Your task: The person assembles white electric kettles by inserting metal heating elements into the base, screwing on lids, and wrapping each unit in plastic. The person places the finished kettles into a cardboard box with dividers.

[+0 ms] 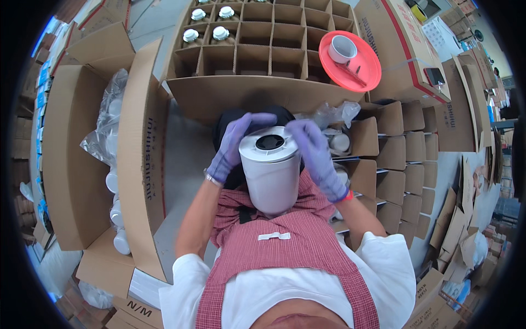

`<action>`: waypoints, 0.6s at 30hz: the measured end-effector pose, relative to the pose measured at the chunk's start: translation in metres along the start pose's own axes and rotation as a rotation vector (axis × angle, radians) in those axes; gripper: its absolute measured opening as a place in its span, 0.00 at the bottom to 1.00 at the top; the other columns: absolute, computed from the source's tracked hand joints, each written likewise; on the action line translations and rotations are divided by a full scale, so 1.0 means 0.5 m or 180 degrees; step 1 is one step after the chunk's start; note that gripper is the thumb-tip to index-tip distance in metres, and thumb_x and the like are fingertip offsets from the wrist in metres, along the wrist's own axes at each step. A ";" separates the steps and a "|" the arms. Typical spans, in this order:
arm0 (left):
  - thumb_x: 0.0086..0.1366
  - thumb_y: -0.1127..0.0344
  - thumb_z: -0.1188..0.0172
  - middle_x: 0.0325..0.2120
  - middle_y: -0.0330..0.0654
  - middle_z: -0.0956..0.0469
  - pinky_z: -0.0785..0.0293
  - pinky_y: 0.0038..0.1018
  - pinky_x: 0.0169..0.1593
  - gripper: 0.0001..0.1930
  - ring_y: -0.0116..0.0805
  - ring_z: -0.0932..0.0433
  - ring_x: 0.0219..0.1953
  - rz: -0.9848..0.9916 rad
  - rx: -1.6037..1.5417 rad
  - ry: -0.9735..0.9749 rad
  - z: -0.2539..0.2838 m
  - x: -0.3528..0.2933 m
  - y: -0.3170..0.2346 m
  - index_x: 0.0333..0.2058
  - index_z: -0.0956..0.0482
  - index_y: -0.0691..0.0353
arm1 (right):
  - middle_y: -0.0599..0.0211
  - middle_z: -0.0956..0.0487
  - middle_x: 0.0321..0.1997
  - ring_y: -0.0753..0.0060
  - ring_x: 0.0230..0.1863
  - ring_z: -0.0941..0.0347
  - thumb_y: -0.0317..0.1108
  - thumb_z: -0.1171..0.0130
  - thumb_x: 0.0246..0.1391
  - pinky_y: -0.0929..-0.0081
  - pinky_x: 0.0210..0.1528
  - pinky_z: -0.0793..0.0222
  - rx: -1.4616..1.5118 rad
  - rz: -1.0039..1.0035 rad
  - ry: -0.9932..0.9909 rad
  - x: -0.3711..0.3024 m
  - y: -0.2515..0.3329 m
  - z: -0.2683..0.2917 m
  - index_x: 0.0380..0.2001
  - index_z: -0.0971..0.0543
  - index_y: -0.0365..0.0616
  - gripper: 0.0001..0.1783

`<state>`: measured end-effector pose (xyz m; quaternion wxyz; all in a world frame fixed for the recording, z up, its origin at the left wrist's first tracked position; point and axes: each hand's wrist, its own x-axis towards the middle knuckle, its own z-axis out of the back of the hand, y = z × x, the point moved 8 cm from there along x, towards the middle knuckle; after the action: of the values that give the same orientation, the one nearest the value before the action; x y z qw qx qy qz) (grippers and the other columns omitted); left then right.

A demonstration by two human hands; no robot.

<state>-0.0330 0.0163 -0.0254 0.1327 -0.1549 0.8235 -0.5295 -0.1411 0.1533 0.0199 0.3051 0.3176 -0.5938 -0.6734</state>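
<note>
A white cylindrical canister (272, 183) stands upright between my thighs, against my checked apron. Its white lid (253, 151) has a black round centre (270, 142). On the lid's left side is my left hand (238, 141), in a purple glove, its fingers stretched out past the far rim. My right hand (315, 152), gloved the same way, is at the right rim with its fingers reaching toward the lid. Slight blur hides whether those fingertips touch it. Neither hand is closed around the canister.
Ahead stands a divided carton (263, 88) with several white-capped bottles. A red plate (366, 60) on its corner carries a white cup (343, 48) and a small tool. An open carton (139, 159) with bagged white containers lies left; cardboard dividers (390, 164) are right.
</note>
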 end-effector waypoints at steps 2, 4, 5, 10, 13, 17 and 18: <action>0.74 0.48 0.60 0.51 0.54 0.22 0.31 0.33 0.63 0.31 0.40 0.23 0.54 -0.0425 0.0508 0.0314 -0.025 0.033 -0.051 0.53 0.25 0.75 | 0.56 0.25 0.50 0.57 0.54 0.30 0.36 0.42 0.62 0.62 0.60 0.37 -0.0447 0.0364 -0.0104 0.012 0.028 0.006 0.48 0.24 0.37 0.16; 0.76 0.48 0.62 0.51 0.53 0.21 0.31 0.33 0.62 0.31 0.39 0.22 0.54 -0.0328 0.0437 0.0213 -0.029 0.039 -0.049 0.53 0.25 0.75 | 0.55 0.27 0.54 0.58 0.58 0.32 0.38 0.41 0.62 0.64 0.61 0.38 -0.1314 0.1032 -0.0167 -0.006 0.045 -0.006 0.53 0.26 0.37 0.21; 0.76 0.48 0.62 0.50 0.53 0.21 0.31 0.33 0.62 0.31 0.39 0.22 0.54 -0.0234 0.0519 0.0095 -0.025 0.034 -0.041 0.54 0.25 0.75 | 0.53 0.30 0.59 0.56 0.64 0.37 0.40 0.40 0.61 0.65 0.65 0.40 -0.0967 0.0384 -0.0133 -0.012 0.000 0.001 0.60 0.32 0.38 0.29; 0.74 0.61 0.57 0.58 0.54 0.27 0.37 0.33 0.66 0.21 0.42 0.29 0.61 -0.0538 0.0765 -0.0066 -0.032 -0.052 -0.017 0.53 0.24 0.70 | 0.58 0.29 0.62 0.70 0.62 0.33 0.33 0.50 0.62 0.73 0.66 0.40 0.0580 -0.0727 0.0391 -0.049 -0.048 -0.023 0.66 0.37 0.35 0.30; 0.71 0.65 0.53 0.61 0.58 0.33 0.40 0.36 0.67 0.19 0.50 0.33 0.64 -0.0373 0.2046 -0.0651 -0.050 -0.113 -0.026 0.56 0.26 0.70 | 0.56 0.28 0.63 0.67 0.63 0.33 0.40 0.50 0.61 0.71 0.67 0.41 0.0837 -0.0588 0.1090 -0.015 -0.081 -0.022 0.67 0.37 0.35 0.33; 0.65 0.67 0.45 0.62 0.60 0.36 0.38 0.38 0.65 0.24 0.56 0.33 0.63 -0.0753 0.2895 -0.0668 -0.116 -0.160 -0.073 0.59 0.30 0.69 | 0.55 0.27 0.62 0.66 0.64 0.32 0.42 0.50 0.63 0.70 0.67 0.39 0.0502 -0.0492 0.1995 0.033 -0.069 -0.024 0.67 0.36 0.36 0.33; 0.65 0.67 0.45 0.61 0.59 0.35 0.37 0.37 0.65 0.24 0.55 0.32 0.63 -0.0731 0.2892 -0.0624 -0.098 -0.150 -0.078 0.58 0.30 0.69 | 0.55 0.27 0.62 0.66 0.63 0.32 0.40 0.50 0.64 0.71 0.67 0.39 0.0207 -0.0451 0.2074 0.044 -0.069 -0.029 0.66 0.36 0.36 0.31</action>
<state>0.0214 0.0713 0.0340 0.2046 -0.2203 0.4698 -0.8300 -0.1445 0.1310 -0.0170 0.4210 0.5662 -0.4626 -0.5368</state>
